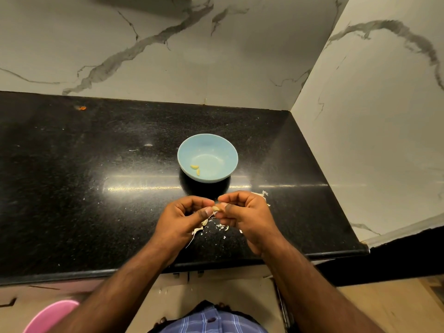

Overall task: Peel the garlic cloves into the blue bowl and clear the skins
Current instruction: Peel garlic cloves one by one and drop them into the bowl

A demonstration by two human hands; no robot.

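Both the left hand (186, 216) and the right hand (242, 212) pinch one garlic clove (216, 208) just above the black desk (96, 188), near the blue bowl (207, 157) with two peeled cloves (195, 168), and white skins (217, 225) lie under the hands.

1. There is a single view, from a camera worn on the person's head; it looks forward and steeply down.
2. It faces a corner of white, grey-veined marble walls (168, 56), with the black speckled stone worktop (72, 188) crossing the middle of the frame.
3. It sits close: both forearms enter from the bottom edge, and the left hand (185, 217) and right hand (242, 212) meet near the centre.
4. The wide lens bends the worktop's front edge and shows the floor below.
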